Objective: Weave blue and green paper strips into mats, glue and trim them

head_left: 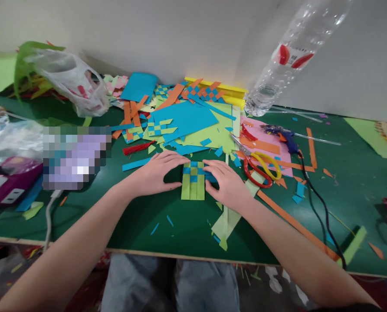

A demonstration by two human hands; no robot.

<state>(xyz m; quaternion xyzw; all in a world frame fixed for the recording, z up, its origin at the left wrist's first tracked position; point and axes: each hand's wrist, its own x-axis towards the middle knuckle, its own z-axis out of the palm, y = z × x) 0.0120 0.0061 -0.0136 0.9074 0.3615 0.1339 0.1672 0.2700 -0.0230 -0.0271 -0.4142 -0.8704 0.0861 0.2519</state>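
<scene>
A small woven paper piece (193,190), green strips crossed by blue ones, lies flat on the table between my hands. Its upper part shows a checkered weave, while separate green strips run down toward me. My left hand (157,173) is at its left side, fingers stretched out, thumb apart, fingertips at the upper left corner. On the other side, my right hand (229,184) has bent fingers touching the upper right edge, its thumb apart near the right side. A blue strip end (210,178) sticks out between that thumb and the fingers.
Scissors (261,167) with red and yellow handles lie right of my hands, near a glue gun (286,138) with a black cord. Blue paper (187,119) and scraps spread behind. A plastic bottle (287,65) stands back right; a pixelated device (79,158) lies left.
</scene>
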